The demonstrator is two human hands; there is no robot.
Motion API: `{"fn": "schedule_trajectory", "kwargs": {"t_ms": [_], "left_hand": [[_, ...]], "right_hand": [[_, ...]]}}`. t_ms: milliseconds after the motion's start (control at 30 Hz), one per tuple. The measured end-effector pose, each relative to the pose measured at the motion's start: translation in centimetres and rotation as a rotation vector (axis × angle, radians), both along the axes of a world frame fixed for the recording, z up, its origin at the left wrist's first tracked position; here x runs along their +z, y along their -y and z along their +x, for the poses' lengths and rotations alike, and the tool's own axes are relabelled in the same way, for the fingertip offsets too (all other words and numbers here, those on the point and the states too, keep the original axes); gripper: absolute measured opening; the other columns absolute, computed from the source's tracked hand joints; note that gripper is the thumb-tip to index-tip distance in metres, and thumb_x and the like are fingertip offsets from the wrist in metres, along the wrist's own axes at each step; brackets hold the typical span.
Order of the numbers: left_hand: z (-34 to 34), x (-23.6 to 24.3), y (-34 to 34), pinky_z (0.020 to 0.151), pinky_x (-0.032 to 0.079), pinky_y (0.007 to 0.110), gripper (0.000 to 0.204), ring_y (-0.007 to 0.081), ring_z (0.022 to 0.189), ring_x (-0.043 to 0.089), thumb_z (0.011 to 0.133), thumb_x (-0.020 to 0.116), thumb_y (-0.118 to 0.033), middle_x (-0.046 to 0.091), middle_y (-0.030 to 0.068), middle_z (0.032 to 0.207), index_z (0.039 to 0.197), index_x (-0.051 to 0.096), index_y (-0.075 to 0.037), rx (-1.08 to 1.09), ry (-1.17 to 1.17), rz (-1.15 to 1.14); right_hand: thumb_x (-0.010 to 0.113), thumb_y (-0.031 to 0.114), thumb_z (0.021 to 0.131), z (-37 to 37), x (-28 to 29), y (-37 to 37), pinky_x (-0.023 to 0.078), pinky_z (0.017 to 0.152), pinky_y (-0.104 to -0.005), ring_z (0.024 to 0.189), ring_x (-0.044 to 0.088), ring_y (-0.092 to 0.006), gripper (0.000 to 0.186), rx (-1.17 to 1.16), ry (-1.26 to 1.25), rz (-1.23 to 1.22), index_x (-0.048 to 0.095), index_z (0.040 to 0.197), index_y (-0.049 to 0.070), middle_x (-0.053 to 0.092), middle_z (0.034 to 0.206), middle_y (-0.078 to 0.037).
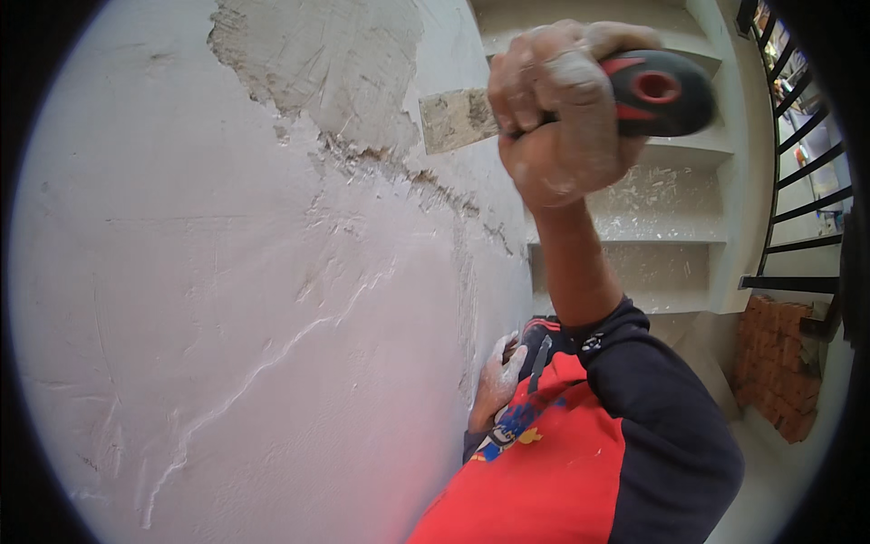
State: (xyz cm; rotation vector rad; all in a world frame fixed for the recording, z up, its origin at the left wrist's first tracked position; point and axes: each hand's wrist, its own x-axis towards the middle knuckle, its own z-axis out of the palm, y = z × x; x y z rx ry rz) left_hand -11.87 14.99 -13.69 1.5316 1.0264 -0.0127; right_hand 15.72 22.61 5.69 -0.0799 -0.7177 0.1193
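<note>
My right hand (566,113), dusted with white, is raised and wrapped round the black and red handle (675,93) of a scraper. The scraper's wide, stained blade (453,121) points left over the wall (272,236); I cannot tell whether it presses on it. Just left of the blade is a bare grey patch (335,72), bordered by broken, crumbling plaster (376,159). Lower down, my left hand (497,374) is close to my body by the wall, also whitened. Its fingers are curled, and what they hold, if anything, is hidden.
Stairs (671,195) with white flecks climb to the right of the wall. A black metal railing (805,208) stands at far right, with a pile of reddish bricks (775,367) below it. A jagged pale crack line (263,364) crosses the lower wall.
</note>
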Motion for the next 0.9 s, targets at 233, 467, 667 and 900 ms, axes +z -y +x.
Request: {"fn": "schedule_trajectory", "kwargs": {"t_ms": [233, 467, 667, 900], "left_hand": [[-0.1, 0.1, 0.0, 0.097, 0.038, 0.033, 0.044, 0.0251, 0.114, 0.051, 0.093, 0.052, -0.024, 0.052, 0.0205, 0.123, 0.126, 0.044, 0.004, -0.001, 0.003, 0.006], [0.5, 0.1, 0.0, 0.099, 0.037, 0.034, 0.045, 0.0254, 0.116, 0.05, 0.093, 0.052, -0.024, 0.052, 0.0209, 0.123, 0.126, 0.043, 0.005, 0.016, 0.029, -0.042], [0.9, 0.3, -0.2, 0.099, 0.037, 0.033, 0.043, 0.0246, 0.116, 0.05, 0.093, 0.051, -0.023, 0.052, 0.0201, 0.123, 0.126, 0.044, 0.005, 0.023, 0.033, -0.041], [0.0, -0.5, 0.1, 0.099, 0.036, 0.033, 0.043, 0.0251, 0.117, 0.049, 0.094, 0.051, -0.022, 0.052, 0.0204, 0.123, 0.126, 0.043, 0.006, -0.018, 0.003, 0.0]], "right_hand": [[0.052, 0.015, 0.09, -0.9, 0.4, -1.5, 0.043, 0.05, -0.0244, 0.054, 0.045, -0.0087, 0.009, 0.021, 0.096, -0.015, 0.048, 0.086, 0.007, 0.045, 0.065, -0.001], [0.065, 0.012, 0.081, -1.4, -0.6, -2.8, 0.039, 0.048, -0.0218, 0.056, 0.047, -0.0047, 0.017, -0.485, 0.031, -0.202, 0.05, 0.076, 0.007, 0.053, 0.07, 0.004], [0.061, 0.011, 0.083, -1.5, 0.9, -2.0, 0.037, 0.049, -0.0188, 0.057, 0.046, -0.0053, 0.013, -0.392, -0.084, -0.184, 0.049, 0.082, 0.005, 0.05, 0.069, 0.001], [0.069, 0.01, 0.073, -2.3, 0.5, -2.1, 0.039, 0.045, -0.0236, 0.051, 0.047, -0.0067, 0.02, -0.568, -0.067, -0.42, 0.051, 0.081, 0.006, 0.049, 0.064, 0.003]]}}
